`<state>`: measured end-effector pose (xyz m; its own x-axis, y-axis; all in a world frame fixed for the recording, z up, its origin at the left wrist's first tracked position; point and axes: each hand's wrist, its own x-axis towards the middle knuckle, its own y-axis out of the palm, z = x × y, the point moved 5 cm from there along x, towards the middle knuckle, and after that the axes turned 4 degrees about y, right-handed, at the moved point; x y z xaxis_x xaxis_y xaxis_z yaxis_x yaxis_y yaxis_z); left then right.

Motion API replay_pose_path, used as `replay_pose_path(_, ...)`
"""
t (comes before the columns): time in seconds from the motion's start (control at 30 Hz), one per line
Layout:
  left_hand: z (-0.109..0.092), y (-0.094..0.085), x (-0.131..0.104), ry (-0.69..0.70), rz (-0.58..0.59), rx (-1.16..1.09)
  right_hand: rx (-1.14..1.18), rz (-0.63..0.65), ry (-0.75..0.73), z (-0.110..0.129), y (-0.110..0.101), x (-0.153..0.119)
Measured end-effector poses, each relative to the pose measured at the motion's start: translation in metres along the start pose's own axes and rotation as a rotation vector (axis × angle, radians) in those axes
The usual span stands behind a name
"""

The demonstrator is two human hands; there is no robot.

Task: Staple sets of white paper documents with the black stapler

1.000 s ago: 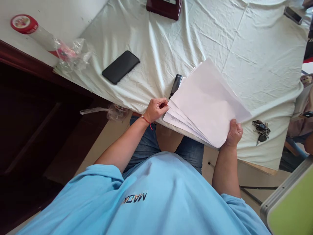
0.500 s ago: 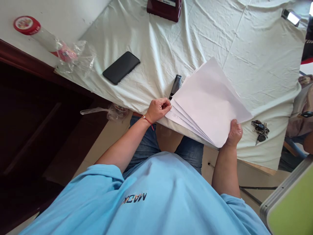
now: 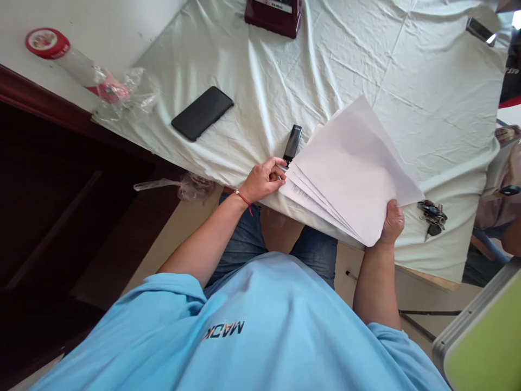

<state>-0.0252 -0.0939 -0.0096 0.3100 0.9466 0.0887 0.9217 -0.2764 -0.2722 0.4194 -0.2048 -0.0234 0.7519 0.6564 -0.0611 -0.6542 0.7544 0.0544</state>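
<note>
Several fanned white sheets of paper (image 3: 345,168) lie over the table's front edge, with printed lines showing on a lower sheet. My right hand (image 3: 393,222) grips their right side, thumb on top. At their left corner is my left hand (image 3: 266,178), index finger stretched toward a black stapler (image 3: 292,142) and the other fingers bent. That hand's fingers are slightly apart, and I see nothing held in them. The stapler lies on the cloth just beyond the left fingertips, partly behind the papers' corner.
A pale cloth (image 3: 244,70) covers the table. On it lie a black phone (image 3: 202,113), keys (image 3: 433,217) and a dark red box (image 3: 273,19). A red-lidded clear container (image 3: 69,57) rests in plastic at the left. A green-topped board (image 3: 484,336) stands at lower right.
My left fingers have loosened from a pinch at the papers' left corner, the index finger now extended. The sheets have shifted slightly right in my right hand.
</note>
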Motion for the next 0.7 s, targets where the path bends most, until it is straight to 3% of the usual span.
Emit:
replay_pose_path(0.5, -0.005, 0.001, 0.011, -0.091, 0.137, -0.027, -0.017, 0.085, -0.032, -0.002, -0.005, 0.002)
replay_pose_path(0.7, -0.009, 0.002, 0.01, -0.067, 0.109, 0.049, 0.001, 0.169, -0.015, -0.012, -0.009, 0.011)
